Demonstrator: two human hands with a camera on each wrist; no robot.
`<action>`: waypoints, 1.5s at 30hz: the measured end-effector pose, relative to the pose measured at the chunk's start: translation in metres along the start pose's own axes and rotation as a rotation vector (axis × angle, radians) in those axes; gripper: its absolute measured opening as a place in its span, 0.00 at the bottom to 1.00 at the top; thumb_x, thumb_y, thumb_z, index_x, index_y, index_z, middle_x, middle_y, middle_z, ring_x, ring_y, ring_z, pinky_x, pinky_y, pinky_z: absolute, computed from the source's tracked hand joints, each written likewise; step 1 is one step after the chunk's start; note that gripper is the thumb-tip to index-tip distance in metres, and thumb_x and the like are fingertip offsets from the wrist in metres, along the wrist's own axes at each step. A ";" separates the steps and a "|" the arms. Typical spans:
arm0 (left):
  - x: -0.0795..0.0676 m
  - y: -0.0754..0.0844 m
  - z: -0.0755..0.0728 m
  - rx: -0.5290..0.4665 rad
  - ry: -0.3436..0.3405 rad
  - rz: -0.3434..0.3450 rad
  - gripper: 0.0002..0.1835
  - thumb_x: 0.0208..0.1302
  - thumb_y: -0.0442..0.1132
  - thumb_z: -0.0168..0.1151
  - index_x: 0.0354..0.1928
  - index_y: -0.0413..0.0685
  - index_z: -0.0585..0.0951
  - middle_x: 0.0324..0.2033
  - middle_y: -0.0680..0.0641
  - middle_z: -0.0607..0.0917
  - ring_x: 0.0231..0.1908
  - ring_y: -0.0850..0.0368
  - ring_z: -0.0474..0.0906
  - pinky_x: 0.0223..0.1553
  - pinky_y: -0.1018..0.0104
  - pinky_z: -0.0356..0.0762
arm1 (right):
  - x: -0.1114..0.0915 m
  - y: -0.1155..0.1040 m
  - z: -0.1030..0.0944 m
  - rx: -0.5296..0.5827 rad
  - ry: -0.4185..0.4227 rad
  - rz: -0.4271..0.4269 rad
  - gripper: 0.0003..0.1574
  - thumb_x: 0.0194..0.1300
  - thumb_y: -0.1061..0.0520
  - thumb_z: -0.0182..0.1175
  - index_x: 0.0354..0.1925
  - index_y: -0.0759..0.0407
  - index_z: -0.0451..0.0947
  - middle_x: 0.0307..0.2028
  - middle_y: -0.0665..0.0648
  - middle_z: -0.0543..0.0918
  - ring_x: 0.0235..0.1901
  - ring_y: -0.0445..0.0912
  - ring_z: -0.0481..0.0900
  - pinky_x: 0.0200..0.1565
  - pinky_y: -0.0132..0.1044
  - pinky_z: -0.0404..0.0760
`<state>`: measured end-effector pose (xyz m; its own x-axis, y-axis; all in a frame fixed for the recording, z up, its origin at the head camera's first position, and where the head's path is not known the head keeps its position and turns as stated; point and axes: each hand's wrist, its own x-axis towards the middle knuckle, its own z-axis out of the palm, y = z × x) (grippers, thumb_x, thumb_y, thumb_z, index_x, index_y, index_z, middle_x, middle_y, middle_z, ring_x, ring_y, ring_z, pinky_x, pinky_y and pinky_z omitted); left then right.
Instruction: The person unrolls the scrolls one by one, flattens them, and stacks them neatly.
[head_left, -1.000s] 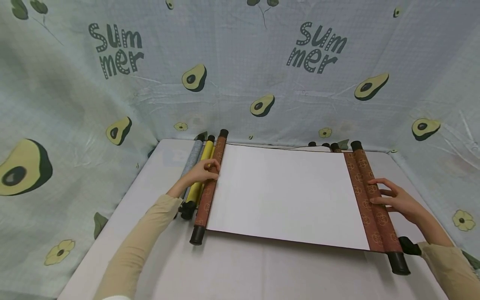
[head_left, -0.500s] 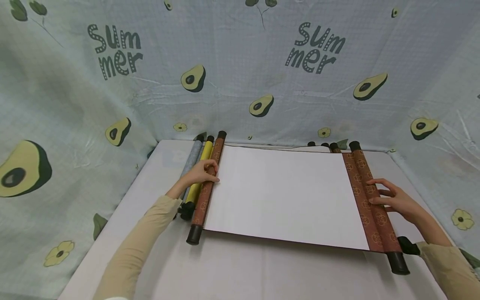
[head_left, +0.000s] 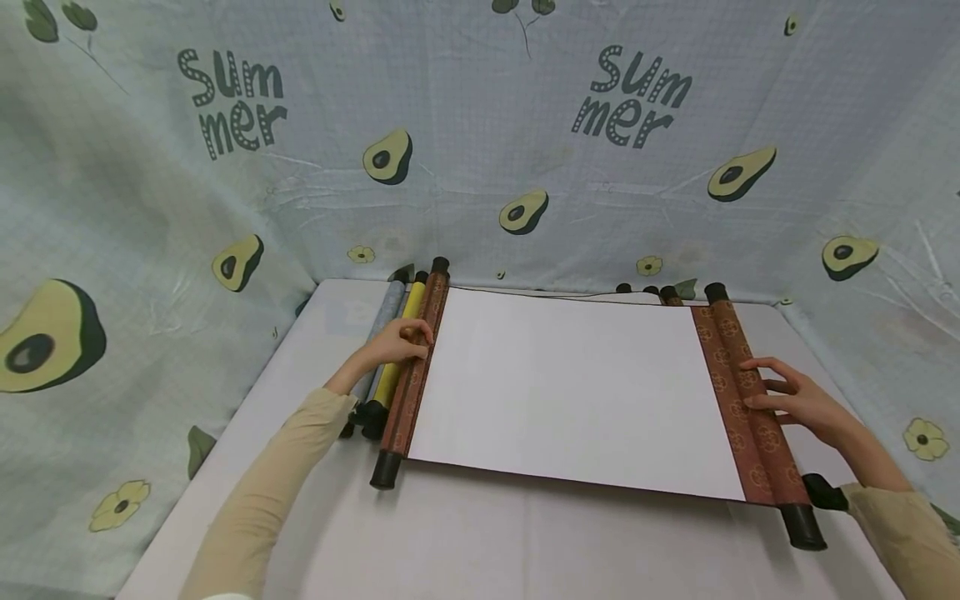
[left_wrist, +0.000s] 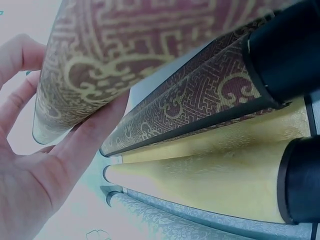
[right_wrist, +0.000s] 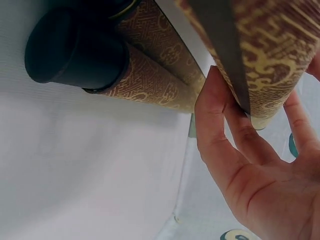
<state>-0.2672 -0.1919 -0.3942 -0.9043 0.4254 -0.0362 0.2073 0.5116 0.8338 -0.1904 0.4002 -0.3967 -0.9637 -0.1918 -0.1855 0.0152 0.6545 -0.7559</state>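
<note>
A hanging scroll lies unrolled across the table, its white sheet [head_left: 570,383] stretched between two rust-brown rollers with gold pattern and black end caps. My left hand [head_left: 390,343] grips the left roller [head_left: 405,417], thumb and fingers round its middle. At the other side, my right hand [head_left: 806,407] holds the right roller [head_left: 772,433] with thumb and fingers curled about it. In the left wrist view another brown roller [left_wrist: 200,95] lies beneath the held one. The right wrist view also has a brown roller [right_wrist: 150,82] lower down on the table.
Left of the scroll lie a yellow roller [head_left: 388,383] and a grey patterned roller [head_left: 380,321], both with black caps. A brown roller [head_left: 670,296] peeks out behind the sheet's far edge. Printed cloth [head_left: 450,108] hangs along the back and sides of the table [head_left: 465,542].
The left roller has shifted slightly left with my left hand, and a brown strip shows beside it. The right roller and my right hand have moved a little to the right.
</note>
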 end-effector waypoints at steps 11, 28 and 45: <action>0.003 -0.006 0.002 0.017 0.025 0.012 0.10 0.52 0.33 0.63 0.33 0.36 0.72 0.23 0.50 0.70 0.19 0.59 0.60 0.23 0.67 0.61 | 0.002 0.009 -0.003 -0.007 0.004 -0.006 0.33 0.61 0.52 0.55 0.62 0.39 0.52 0.60 0.74 0.47 0.55 0.69 0.53 0.38 0.57 0.73; 0.002 0.006 -0.004 -0.023 0.019 0.013 0.16 0.48 0.27 0.64 0.32 0.32 0.65 0.27 0.37 0.65 0.21 0.56 0.56 0.22 0.67 0.57 | 0.036 0.095 -0.023 -0.026 0.041 0.051 0.44 0.54 0.42 0.60 0.64 0.32 0.48 0.58 0.59 0.56 0.44 0.32 0.62 0.36 0.50 0.75; 0.011 0.000 -0.008 -0.046 -0.039 0.003 0.08 0.55 0.29 0.56 0.37 0.36 0.71 0.25 0.47 0.70 0.17 0.60 0.60 0.18 0.67 0.63 | 0.007 0.028 -0.022 -0.012 -0.018 0.003 0.37 0.61 0.51 0.55 0.63 0.34 0.50 0.58 0.72 0.55 0.52 0.64 0.61 0.35 0.50 0.75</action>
<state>-0.2804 -0.1932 -0.3906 -0.8882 0.4562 -0.0543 0.1920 0.4759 0.8583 -0.2024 0.4333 -0.4055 -0.9588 -0.2030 -0.1986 0.0145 0.6636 -0.7480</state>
